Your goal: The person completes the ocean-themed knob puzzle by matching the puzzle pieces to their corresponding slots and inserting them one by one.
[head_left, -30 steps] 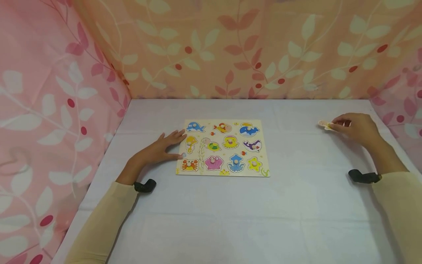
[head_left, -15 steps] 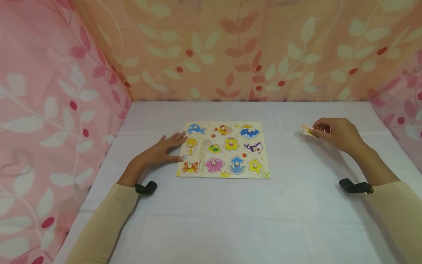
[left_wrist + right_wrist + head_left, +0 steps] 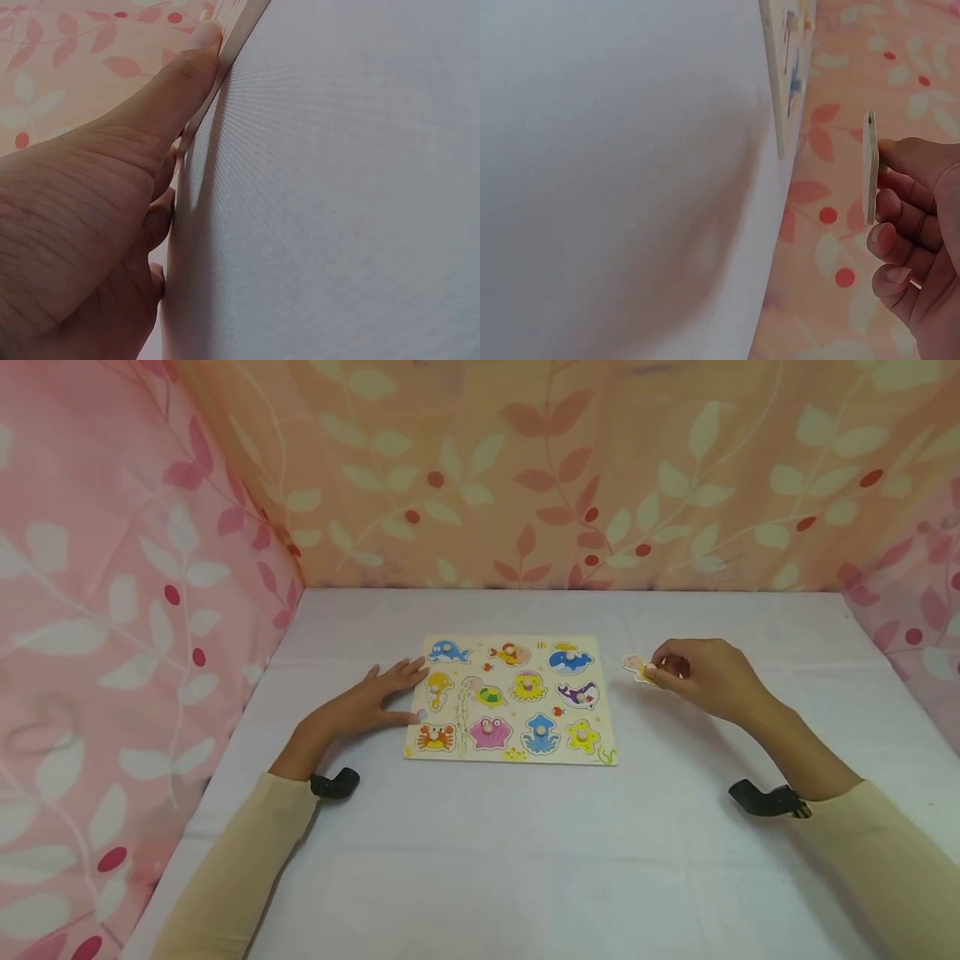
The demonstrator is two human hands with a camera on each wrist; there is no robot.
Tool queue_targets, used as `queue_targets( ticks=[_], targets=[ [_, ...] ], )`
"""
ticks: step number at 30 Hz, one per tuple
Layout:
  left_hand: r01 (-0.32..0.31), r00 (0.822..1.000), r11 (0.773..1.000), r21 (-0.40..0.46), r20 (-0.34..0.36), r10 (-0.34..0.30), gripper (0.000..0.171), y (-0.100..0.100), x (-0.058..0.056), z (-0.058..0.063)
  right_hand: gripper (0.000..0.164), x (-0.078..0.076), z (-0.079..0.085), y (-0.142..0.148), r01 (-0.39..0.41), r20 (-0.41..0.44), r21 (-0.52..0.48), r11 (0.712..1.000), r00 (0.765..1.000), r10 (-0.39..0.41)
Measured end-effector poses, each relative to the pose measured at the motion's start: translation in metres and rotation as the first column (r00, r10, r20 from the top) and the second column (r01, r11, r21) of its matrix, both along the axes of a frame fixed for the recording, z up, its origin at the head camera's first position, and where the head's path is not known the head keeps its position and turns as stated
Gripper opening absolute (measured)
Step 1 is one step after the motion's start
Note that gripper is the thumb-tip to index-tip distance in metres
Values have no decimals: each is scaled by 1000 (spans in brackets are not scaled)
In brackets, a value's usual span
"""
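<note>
My right hand pinches a small wooden puzzle piece with a pale pink end and some yellow, raised over the table just right of the puzzle board. In the right wrist view the piece stands edge-on between thumb and fingers. My left hand lies with fingers spread, touching the left edge of the wooden puzzle board. Knobbed sea-animal pieces sit in the board, among them a crab, a squid and a starfish. The turtle spot shows no knob.
A white cloth covers the table. Floral curtains stand behind it and on both sides. A black wrist camera sits on the right wrist, another black camera on the left.
My right hand has carried the puzzle piece leftward from the far right of the table, toward the board. The left hand has stayed at the board's left edge.
</note>
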State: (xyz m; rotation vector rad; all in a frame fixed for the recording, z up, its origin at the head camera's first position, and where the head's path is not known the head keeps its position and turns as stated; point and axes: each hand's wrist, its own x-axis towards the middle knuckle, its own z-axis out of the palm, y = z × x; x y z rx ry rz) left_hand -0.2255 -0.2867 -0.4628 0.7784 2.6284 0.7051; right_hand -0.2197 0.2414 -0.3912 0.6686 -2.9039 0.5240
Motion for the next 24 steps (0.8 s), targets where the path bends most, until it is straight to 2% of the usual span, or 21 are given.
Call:
queue_targets(
  ticks=[9,19,24],
  targets=[
    [-11,1000,1000,12,9,11,90,1,2,2,18,9,5,-53,-65,18,-5,998,998,65],
    [-26,1000,1000,3,15,26,92,0,0,2,19,6,15,-114,-168,27,17,986,986,167],
    [-34,999,999,-8,40,35,93,1,-1,0,18,5,12,-146,-195,57,34,980,980,193]
  ],
)
